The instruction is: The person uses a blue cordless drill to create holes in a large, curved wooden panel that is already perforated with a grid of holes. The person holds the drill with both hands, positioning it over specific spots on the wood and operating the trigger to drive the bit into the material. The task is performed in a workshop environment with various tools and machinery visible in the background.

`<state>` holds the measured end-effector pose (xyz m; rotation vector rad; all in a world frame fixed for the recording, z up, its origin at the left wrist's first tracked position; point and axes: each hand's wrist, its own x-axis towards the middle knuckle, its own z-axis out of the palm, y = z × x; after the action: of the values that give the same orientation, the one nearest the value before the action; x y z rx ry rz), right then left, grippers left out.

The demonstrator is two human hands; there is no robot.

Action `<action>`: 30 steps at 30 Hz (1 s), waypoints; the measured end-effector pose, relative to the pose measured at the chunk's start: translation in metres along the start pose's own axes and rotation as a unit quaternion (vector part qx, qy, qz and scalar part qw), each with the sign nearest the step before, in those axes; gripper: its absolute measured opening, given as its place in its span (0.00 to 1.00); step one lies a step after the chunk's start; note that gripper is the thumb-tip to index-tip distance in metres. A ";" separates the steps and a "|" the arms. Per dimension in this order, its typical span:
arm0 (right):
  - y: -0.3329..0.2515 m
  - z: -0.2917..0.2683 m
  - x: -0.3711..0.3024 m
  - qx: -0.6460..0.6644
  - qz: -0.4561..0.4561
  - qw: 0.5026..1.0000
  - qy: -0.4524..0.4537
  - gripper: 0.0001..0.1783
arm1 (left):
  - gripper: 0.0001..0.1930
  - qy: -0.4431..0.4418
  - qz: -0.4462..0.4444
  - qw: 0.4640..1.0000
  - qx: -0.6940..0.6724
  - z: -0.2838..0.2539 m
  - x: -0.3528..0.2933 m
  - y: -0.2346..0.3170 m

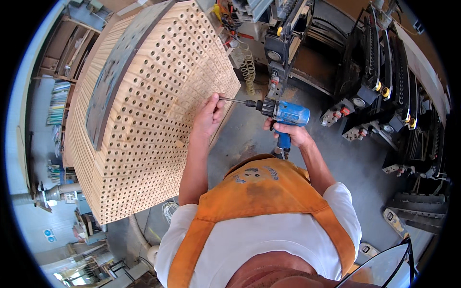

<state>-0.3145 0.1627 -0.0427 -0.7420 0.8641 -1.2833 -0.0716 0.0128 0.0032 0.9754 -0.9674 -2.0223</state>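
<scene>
My right hand [294,134] is wrapped round the grip of a blue air drill [292,113], which points to the left. A long thin driver bit [234,100] sticks out from its dark chuck. At the far end of that bit, the closed fingers of my left hand [210,115] pinch the tip. Whether a small part is also between these fingers is hidden. Just left of my left hand rises a large stack of pale wooden pieces [144,110], its face covered with rows of round holes that look dark-rimmed. The drill is held apart from the stack.
A dark, worn board [108,81] lies along the stack's left side. Black clamping machinery with gauges [357,102] stands at the right. A coiled yellowish air hose [248,69] hangs at the back. Grey floor [235,139] shows between the stack and the machinery.
</scene>
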 end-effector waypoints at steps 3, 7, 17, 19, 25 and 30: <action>0.000 -0.012 -0.001 -0.071 0.011 0.996 0.054 0.18 | 0.15 0.026 -0.019 0.994 0.107 0.014 0.023 -0.006; 0.005 -0.006 0.008 -0.088 -0.074 0.991 0.067 0.15 | 0.16 -0.015 -0.069 0.980 0.184 0.011 0.063 0.003; 0.042 0.013 0.049 -0.207 -0.096 0.952 0.203 0.16 | 0.13 0.004 -0.136 0.989 0.064 -0.012 0.153 -0.040; 0.050 0.015 0.048 -0.269 -0.099 0.938 0.195 0.16 | 0.12 -0.028 -0.160 0.980 0.111 -0.024 0.160 -0.035; 0.062 -0.015 0.073 -0.206 -0.108 0.957 0.171 0.13 | 0.11 -0.030 -0.178 0.983 -0.007 -0.034 0.166 -0.030; 0.009 -0.032 0.105 -0.087 -0.002 0.990 0.111 0.12 | 0.13 -0.036 -0.059 0.984 -0.165 -0.006 0.172 -0.012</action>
<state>-0.3309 0.0602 -0.0800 -0.7461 1.1675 -1.3218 -0.1530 -0.1220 -0.0661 0.7979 -0.5949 -2.2396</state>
